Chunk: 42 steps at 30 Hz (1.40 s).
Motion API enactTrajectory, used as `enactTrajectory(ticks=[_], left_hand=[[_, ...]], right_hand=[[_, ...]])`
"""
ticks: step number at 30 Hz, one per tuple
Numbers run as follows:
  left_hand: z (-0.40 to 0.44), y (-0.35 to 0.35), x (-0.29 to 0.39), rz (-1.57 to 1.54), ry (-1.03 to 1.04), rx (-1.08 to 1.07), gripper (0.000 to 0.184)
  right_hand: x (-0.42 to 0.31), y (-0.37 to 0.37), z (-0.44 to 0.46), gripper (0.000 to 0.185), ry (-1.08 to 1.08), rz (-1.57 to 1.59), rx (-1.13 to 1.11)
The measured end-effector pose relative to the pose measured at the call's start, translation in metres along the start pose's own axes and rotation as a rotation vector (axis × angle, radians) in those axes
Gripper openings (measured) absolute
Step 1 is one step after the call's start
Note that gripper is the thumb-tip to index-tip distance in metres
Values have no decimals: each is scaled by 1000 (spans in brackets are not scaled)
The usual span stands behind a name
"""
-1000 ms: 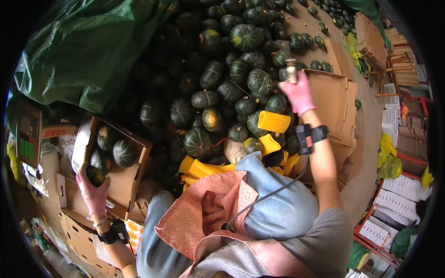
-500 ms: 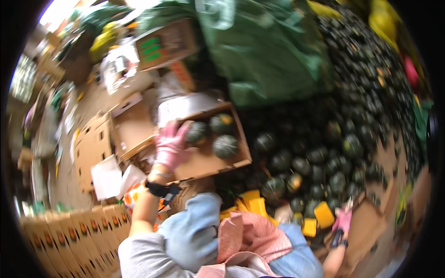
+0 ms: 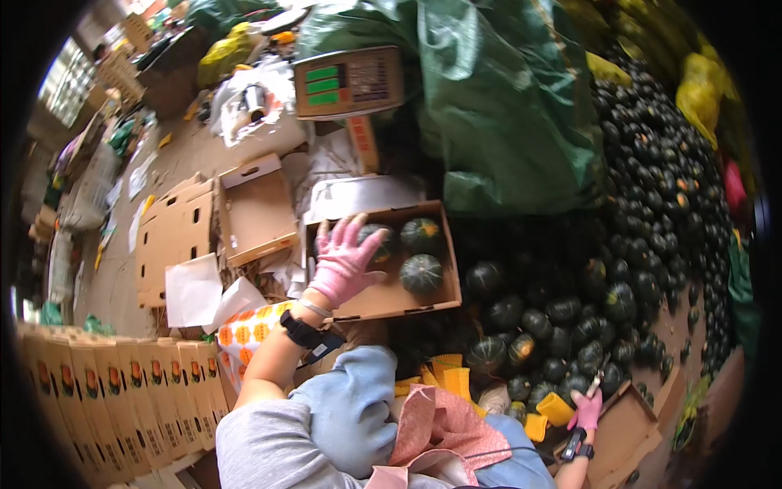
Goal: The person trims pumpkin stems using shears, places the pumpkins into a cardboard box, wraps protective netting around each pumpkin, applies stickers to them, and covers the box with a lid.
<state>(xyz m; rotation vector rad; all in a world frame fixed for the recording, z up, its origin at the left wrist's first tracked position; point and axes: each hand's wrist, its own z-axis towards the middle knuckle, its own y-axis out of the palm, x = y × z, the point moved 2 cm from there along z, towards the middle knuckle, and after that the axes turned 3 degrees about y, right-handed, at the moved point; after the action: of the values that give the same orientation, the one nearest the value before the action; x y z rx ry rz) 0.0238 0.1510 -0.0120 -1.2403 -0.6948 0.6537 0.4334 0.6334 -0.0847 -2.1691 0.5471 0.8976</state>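
My left hand [image 3: 346, 262], in a pink glove, is open with its fingers spread over the left part of a cardboard box [image 3: 395, 313]. Its fingertips lie over or beside a dark green pumpkin [image 3: 378, 244], which they partly hide. Two more pumpkins, one [image 3: 422, 235] with an orange patch and one striped [image 3: 421, 275], sit in the right part of the box. At the lower right, my right hand [image 3: 585, 411], also gloved in pink, is closed around a small metal tool [image 3: 599, 379] near the pumpkin heap [image 3: 562, 310].
A scale display [image 3: 350, 83] and green tarp [image 3: 509, 114] stand beyond the box. An empty cardboard tray [image 3: 259, 210] lies left of it, near white paper [image 3: 193, 291]. Upright folded cartons [image 3: 122, 391] line the lower left. Yellow netting [image 3: 452, 376] lies by my knees.
The view has swung left. My left hand, earlier around a small pumpkin at the box's edge, has let go and spread its fingers. My right hand still holds the metal tool.
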Motion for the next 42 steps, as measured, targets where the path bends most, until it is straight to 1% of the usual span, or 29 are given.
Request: enactTrajectory(ticks=[1, 2, 3, 4, 5, 7, 8, 9, 11, 12, 13, 16, 18, 20, 23, 26, 28, 29, 31, 32, 33, 34, 35, 36, 38, 39, 40, 41, 42], left_hand=[[0, 0, 1, 10, -16, -15, 84], [0, -3, 1, 38, -7, -25, 81], [2, -3, 2, 16, -18, -45, 78], [2, -6, 2, -5, 34, -21, 79], [2, -5, -1, -16, 42, -30, 78], [2, -2, -1, 57, -6, -122, 81], [1, 4, -7, 108, 20, -130, 83], [1, 8, -11, 125, 38, -120, 81], [2, 8, -6, 122, 72, -116, 79], [3, 5, -4, 129, 73, -120, 79], [5, 6, -2, 130, 62, -131, 78], [10, 3, 9, 140, 81, -109, 78], [12, 4, 14, 116, 113, -88, 78], [14, 4, 18, 125, 150, -74, 75], [19, 2, 25, 103, 183, -41, 74], [34, 1, 48, -17, 229, 1, 70], [53, 3, 77, -94, 387, -21, 70], [64, 6, 94, -221, 479, -40, 68], [84, 29, 129, -428, 513, -176, 64], [94, 45, 146, -410, 524, -264, 64], [103, 63, 162, -341, 514, -359, 65], [114, 77, 179, -217, 457, -568, 66], [119, 98, 189, -148, 385, -661, 66], [121, 112, 199, -86, 315, -655, 53], [124, 132, 207, -54, 215, -597, 38], [124, 129, 209, -29, 241, -559, 39], [124, 124, 211, -16, 264, -558, 32], [125, 122, 212, -82, 241, -563, 31], [126, 116, 212, -129, 271, -542, 39]], right_hand=[[-26, 16, -15, 51, -53, -5, -21], [-51, 24, -33, 53, -22, 102, -36], [-15, 19, -11, 51, -232, 159, 48], [-51, 23, -38, 47, 41, 131, -24], [-60, 24, -43, 44, 83, 126, -50], [-52, 23, -38, 41, 37, 174, -35], [-40, 22, -31, 45, 1, 203, -15], [-33, 19, -27, 49, -10, 143, 38], [5, 12, 0, 56, -168, 33, 133], [25, 13, 14, 59, -308, -20, 176], [-34, 24, -21, 62, -58, -279, 278], [-54, 30, -17, 62, -415, -699, 452], [-77, 36, -19, 61, -542, -605, 435], [-97, 45, -20, 60, -493, -460, 367], [-120, 57, -22, 59, -438, -424, 249], [-114, 69, -9, 55, -443, -160, 65], [-116, 76, -7, 49, -375, -9, -42], [-117, 82, -8, 47, -338, 65, -74], [-116, 90, -5, 42, -300, 192, -129], [-119, 93, -6, 41, -287, 202, -139], [-124, 97, -10, 40, -276, 209, -150], [-129, 101, -12, 39, -268, 216, -163], [-130, 103, -15, 37, -273, 227, -180], [-129, 105, -16, 35, -329, 198, -162], [-121, 102, -17, 47, -315, 198, -177], [-114, 100, -16, 55, -327, 199, -185], [-106, 96, -14, 62, -342, 202, -200], [-96, 89, -9, 72, -290, 157, -195], [-93, 83, -7, 66, -336, 175, -208]])
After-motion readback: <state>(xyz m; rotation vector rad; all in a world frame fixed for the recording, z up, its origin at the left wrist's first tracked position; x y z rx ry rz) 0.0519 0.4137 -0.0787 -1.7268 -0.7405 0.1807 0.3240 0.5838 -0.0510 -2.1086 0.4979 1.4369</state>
